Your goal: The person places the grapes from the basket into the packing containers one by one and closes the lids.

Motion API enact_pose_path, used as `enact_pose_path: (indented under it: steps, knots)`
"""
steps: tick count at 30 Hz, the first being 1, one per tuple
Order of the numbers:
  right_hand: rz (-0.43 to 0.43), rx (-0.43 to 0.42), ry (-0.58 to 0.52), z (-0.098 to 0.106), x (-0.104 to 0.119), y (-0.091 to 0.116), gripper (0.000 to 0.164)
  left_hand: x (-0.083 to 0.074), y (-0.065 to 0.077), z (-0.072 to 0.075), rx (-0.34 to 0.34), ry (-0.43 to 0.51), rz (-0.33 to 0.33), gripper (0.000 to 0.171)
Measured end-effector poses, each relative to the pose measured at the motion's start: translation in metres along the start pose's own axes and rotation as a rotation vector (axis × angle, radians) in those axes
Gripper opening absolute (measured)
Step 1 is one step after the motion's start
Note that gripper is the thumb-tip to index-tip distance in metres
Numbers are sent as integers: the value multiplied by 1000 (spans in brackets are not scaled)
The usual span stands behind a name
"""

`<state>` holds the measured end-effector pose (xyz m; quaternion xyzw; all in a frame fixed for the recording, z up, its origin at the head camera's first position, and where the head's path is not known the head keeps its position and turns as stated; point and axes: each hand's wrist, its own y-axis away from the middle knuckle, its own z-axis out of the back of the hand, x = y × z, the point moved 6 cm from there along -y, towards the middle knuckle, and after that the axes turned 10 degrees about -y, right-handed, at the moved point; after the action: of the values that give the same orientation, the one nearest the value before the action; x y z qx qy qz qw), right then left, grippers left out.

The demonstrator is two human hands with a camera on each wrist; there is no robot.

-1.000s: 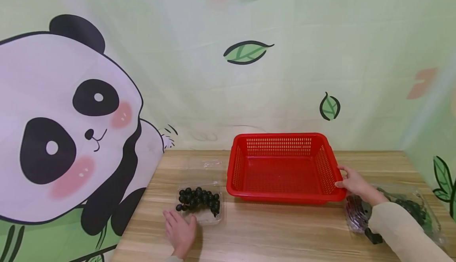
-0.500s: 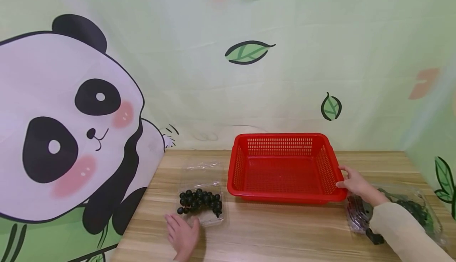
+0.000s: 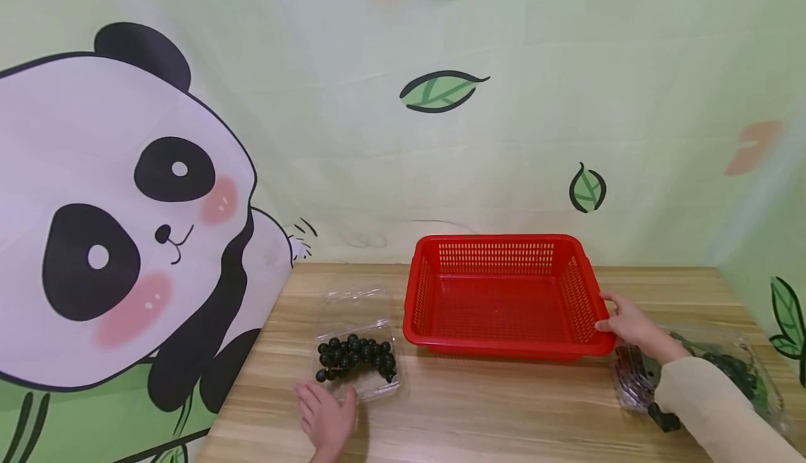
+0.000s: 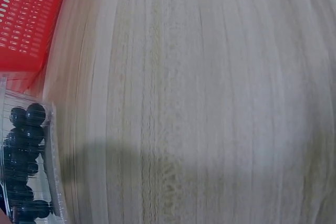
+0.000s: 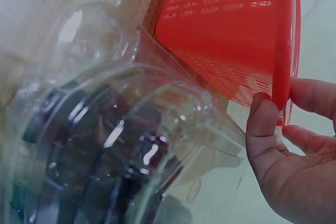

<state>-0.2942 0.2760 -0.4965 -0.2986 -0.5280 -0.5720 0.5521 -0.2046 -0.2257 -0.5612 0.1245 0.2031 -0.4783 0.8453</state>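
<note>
My left hand (image 3: pixel 329 415), fingers straight, rests at the near left corner of an open clear plastic box (image 3: pixel 381 389). Inside lies a bunch of black grapes (image 3: pixel 352 355), and the lid is folded back behind it. The left wrist view catches the box's grapes (image 4: pixel 23 145) at its left edge. With thumb and fingers, my right hand (image 3: pixel 630 324) pinches the right rim of a red plastic basket (image 3: pixel 510 347), which has nothing in it. In the right wrist view, the thumb and fingers of this hand (image 5: pixel 299 166) sit on either side of the basket rim (image 5: pixel 282 45).
Under my right forearm stands a clear plastic container (image 3: pixel 636 379) with dark purple contents. Behind it is another clear package (image 3: pixel 739 372) with dark and green contents. The wooden table (image 3: pixel 478 407) meets a wall cloth (image 3: pixel 504 169) printed with a panda.
The clear box of grapes has turned slightly, and my left hand has shifted a little right and nearer. My right hand keeps its grip on the basket, which has stayed in place.
</note>
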Motion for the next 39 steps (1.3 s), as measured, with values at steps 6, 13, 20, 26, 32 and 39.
enact_pose_path:
  steps: [6, 13, 20, 26, 32, 39]
  knots:
    - [-12, 0, 10, 0, 0, -1, 66, 0, 0, 3, 19, 30, -16, 88]
    - [-21, -14, 59, 1, 4, -3, 65, -1, -9, 15, 12, 95, -58, 91]
    - [35, -158, 229, 2, 16, -5, 61, -2, -28, 29, 12, 115, -73, 93]
    - [150, -291, 366, -14, 37, -3, 62, -1, -47, 41, 20, 153, -94, 90]
    - [212, -302, 359, -41, 50, 0, 67, 5, -66, 47, 44, 235, -89, 86]
    - [310, -240, 291, -80, 60, 4, 60, 9, -83, 41, 228, 409, -42, 84]
